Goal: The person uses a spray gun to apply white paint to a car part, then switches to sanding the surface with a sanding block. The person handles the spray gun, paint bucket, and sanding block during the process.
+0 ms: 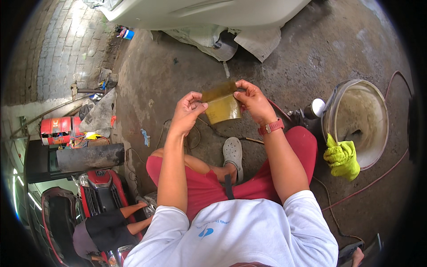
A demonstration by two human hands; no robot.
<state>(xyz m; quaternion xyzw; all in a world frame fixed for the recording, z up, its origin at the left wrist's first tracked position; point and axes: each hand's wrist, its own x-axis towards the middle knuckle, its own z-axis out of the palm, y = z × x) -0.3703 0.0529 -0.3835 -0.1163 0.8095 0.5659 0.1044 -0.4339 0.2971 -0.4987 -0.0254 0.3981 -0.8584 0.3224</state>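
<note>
Both hands hold a folded sheet of yellow-brown sandpaper (223,110) in front of me, above my lap. Its upper flap is darker and dull, while the lower part is shiny yellow with faint print. My left hand (189,109) pinches the left edge near the fold between thumb and fingers. At the right edge, my right hand (251,100) grips it with the thumb on the near face and fingers behind the upper flap. A red watch (271,127) is on my right wrist.
A large round basin (361,124) stands at the right, a lime-green cloth (341,156) over its rim. Beside it is a spray gun with a white-topped cup (316,108). Hoses cross the floor. A pale car body (200,13) is ahead; another person (106,229) bends at the lower left.
</note>
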